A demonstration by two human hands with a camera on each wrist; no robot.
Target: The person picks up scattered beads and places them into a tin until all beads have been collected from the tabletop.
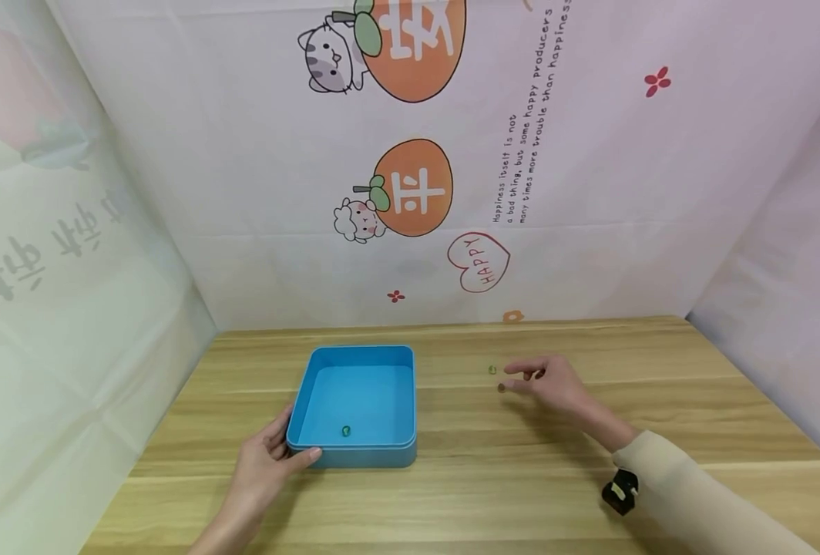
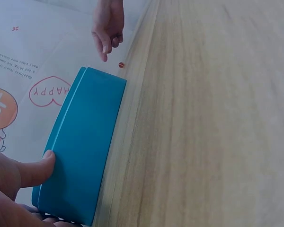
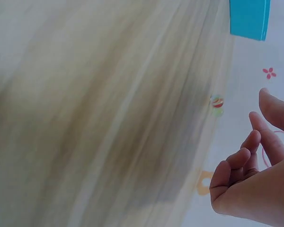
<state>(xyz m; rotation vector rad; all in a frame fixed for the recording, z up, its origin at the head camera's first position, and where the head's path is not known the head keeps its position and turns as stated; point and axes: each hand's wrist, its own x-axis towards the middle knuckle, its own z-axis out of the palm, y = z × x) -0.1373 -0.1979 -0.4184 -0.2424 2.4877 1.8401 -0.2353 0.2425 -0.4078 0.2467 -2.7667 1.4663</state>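
A shallow square blue box (image 1: 357,457) stands on the table with a green marble (image 1: 346,431) inside, close to its front wall. My left hand (image 1: 269,455) grips the box at its near left corner. The left thumb (image 2: 37,171) lies on the outer wall, and the other fingers are partly hidden behind the corner. Right of the box, my right hand (image 1: 547,381) hovers with thumb and index finger apart and nothing between them. Close by its fingertips lie a red-striped marble (image 3: 217,102) and a pale green marble (image 1: 492,370).
The wooden table (image 1: 479,501) meets a printed cloth backdrop (image 1: 590,262) at its far edge. More cloth (image 1: 91,324) hangs along the left side, and another sheet rises on the right. A small black device (image 1: 620,493) is at the right wrist, by the sleeve.
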